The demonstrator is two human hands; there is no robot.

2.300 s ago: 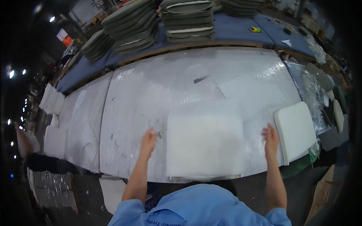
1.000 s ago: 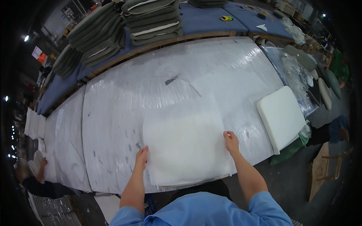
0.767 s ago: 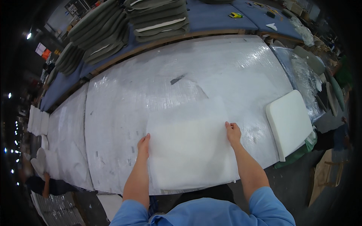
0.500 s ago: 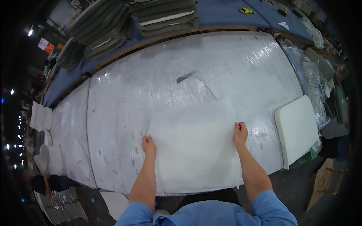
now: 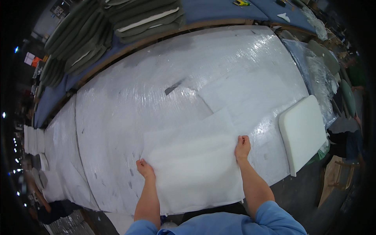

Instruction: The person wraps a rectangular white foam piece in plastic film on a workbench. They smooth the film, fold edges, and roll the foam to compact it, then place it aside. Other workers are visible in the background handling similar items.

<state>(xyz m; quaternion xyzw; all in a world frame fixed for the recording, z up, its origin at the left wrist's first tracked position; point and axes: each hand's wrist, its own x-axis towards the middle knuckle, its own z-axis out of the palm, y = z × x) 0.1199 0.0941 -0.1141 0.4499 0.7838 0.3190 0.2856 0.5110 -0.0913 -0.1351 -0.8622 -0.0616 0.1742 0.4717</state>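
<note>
Both hands — left hand (image 5: 145,169), right hand (image 5: 242,147) — have moved inward, fingers now pinching the thin white foam sheet (image 5: 194,172) at its side edges on the plastic-wrapped table (image 5: 156,98), lower centre of frame — sheet squared up.

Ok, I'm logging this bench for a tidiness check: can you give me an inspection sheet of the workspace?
Surface: long table covered in shiny plastic film.
Job's things: white sheet of wadding at the near edge, lying flat.
Clutter: white foam cushion on the right; grey strip mid-table.
Hands: left hand and right hand grip the sheet's side edges.
Cables: nothing seen.
Surroundings: stacked grey cushions on a blue bench behind.
</note>
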